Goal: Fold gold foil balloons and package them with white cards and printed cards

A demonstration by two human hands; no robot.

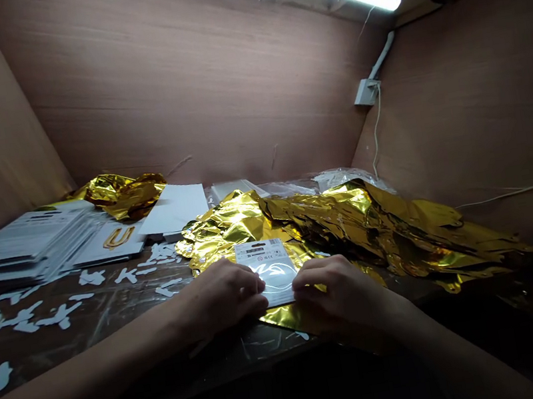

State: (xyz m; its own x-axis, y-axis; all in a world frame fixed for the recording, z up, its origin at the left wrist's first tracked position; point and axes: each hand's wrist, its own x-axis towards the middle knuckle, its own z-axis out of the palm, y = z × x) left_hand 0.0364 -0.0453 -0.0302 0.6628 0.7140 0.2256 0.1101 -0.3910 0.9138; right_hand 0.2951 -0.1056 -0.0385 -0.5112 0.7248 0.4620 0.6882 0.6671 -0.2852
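A white printed packaging card (264, 259) with a hanging slot at its top lies in front of me, and a thin white loop shows on its lower half. My left hand (233, 289) pinches the card's left edge, fingers closed. On the opposite edge, my right hand (333, 283) grips the card between thumb and fingers. Beneath and behind the card spreads a heap of shiny gold foil (351, 220), crumpled and stretching off to the right. What lies under the fingertips is hidden.
Stacks of printed white cards (25, 241) stand at the left, beside a card with a gold U shape (119, 236). Small white paper strips (27, 317) litter the dark table (112, 308). More gold foil (118, 192) lies behind. A wooden wall (179, 92) closes the back.
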